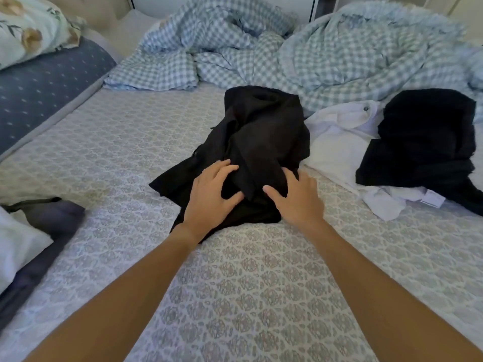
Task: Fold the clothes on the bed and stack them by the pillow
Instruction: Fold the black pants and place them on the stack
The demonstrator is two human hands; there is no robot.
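A crumpled black garment (264,137) lies in a heap in the middle of the bed. My left hand (209,197) rests on its near left part, fingers spread and curling into the cloth. My right hand (298,199) lies on its near right part, fingers apart, thumb pressing the fabric. To the right a white shirt (337,150) lies rumpled, with a second black garment (423,142) partly on top of it. A floral pillow (28,30) sits at the far left on a blue dotted pillow (44,90).
A blue checked duvet (300,48) is bunched across the far side of the bed. A dark grey garment (52,218) and white cloth (15,246) lie at the near left edge. The patterned bed sheet (248,296) stretches between my arms.
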